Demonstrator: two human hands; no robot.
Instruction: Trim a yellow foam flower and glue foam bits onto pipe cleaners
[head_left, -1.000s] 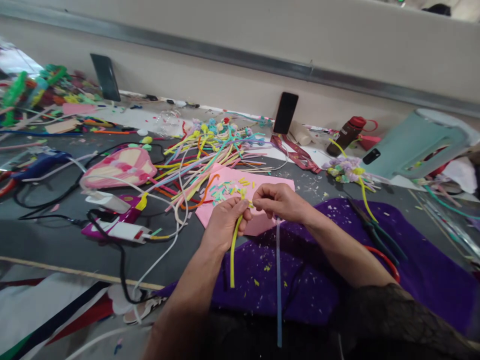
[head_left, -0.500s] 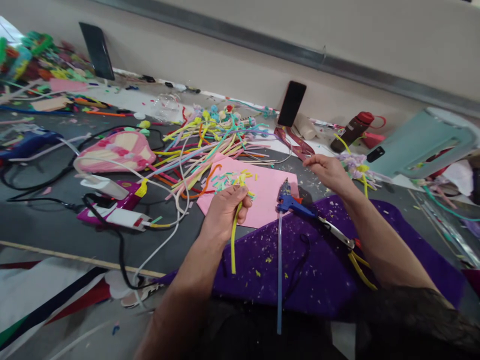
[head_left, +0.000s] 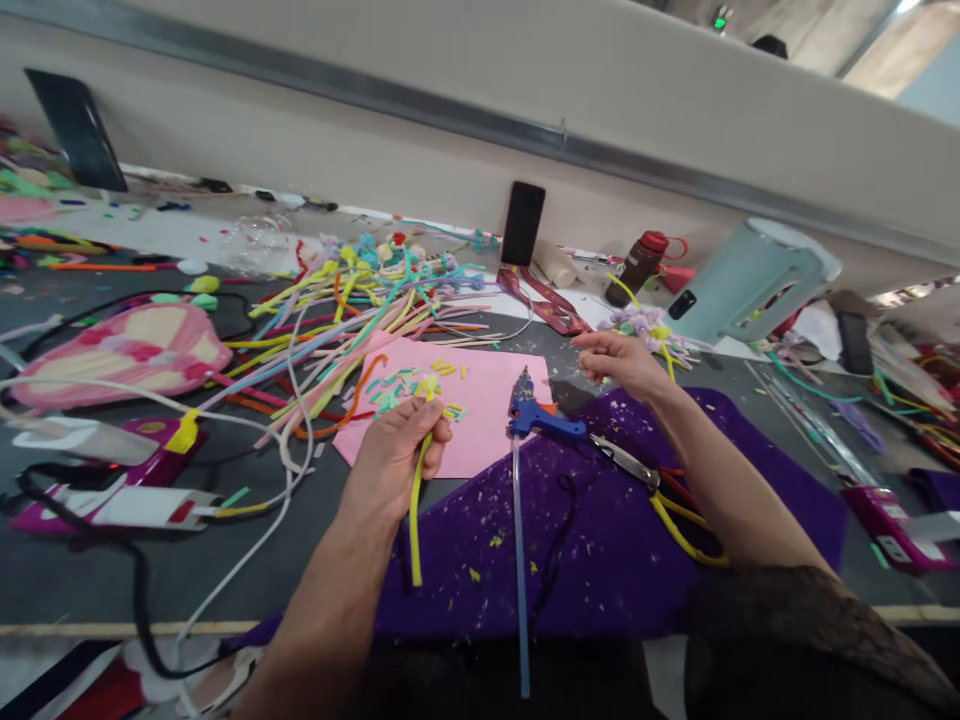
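My left hand [head_left: 409, 435] pinches the yellow stem [head_left: 416, 515] near its far end, over the pink sheet [head_left: 487, 400]; best kept firm, uncrushed. My right hand [head_left: 615, 360], right of the glue gun [head_left: 551, 421], half-curls; whether it holds anything, I can't tell.

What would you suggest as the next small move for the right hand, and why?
Perhaps bring the right hand to the blue hot glue gun: its handle points toward that side, no tool shows in that hand, and the left hand pinches the yellow pipe cleaner.
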